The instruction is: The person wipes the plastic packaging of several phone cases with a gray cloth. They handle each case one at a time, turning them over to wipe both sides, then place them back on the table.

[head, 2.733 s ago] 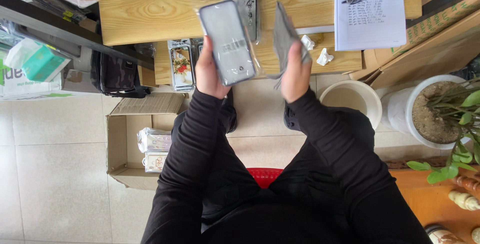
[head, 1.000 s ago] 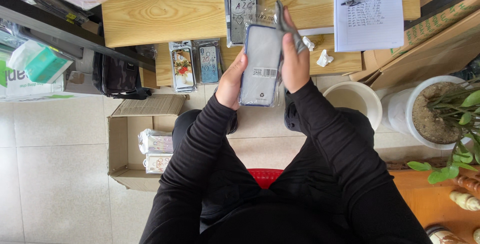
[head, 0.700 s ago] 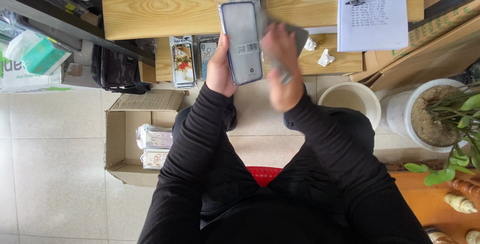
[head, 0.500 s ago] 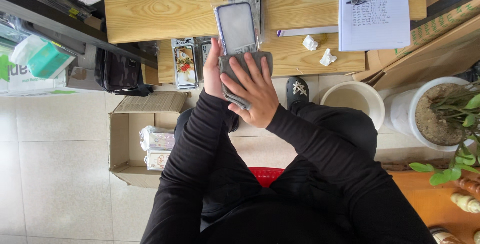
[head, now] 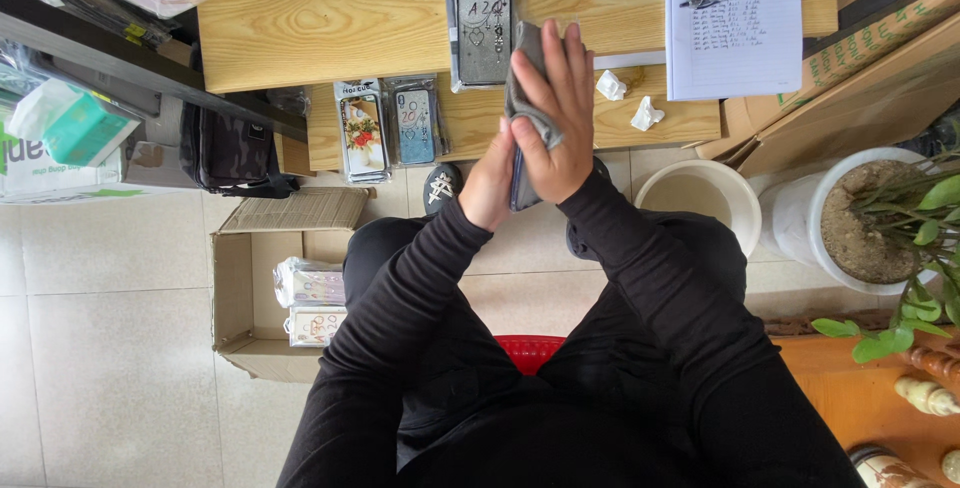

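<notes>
Pale floor tiles and a light wooden desk [head: 330, 23] fill the view from above. Over the desk's near edge, the left hand [head: 490, 180] grips a dark, flat phone-shaped slab [head: 519, 183] edge-on, only a sliver of it showing between the palms. The right hand [head: 553, 113] lies flat against it with fingers spread, pressing a grey folded cloth [head: 529, 88] onto its face. Just beyond the fingertips lies a clear-packaged phone case with a dark patterned back [head: 483, 13]. Left of the left hand sit two smaller packaged phone cases [head: 388, 128]; lower left stands an open cardboard box [head: 235, 293]. Right of the right hand are two crumpled white tissues [head: 630, 100] and a lined notepad with a pen [head: 733, 18].
</notes>
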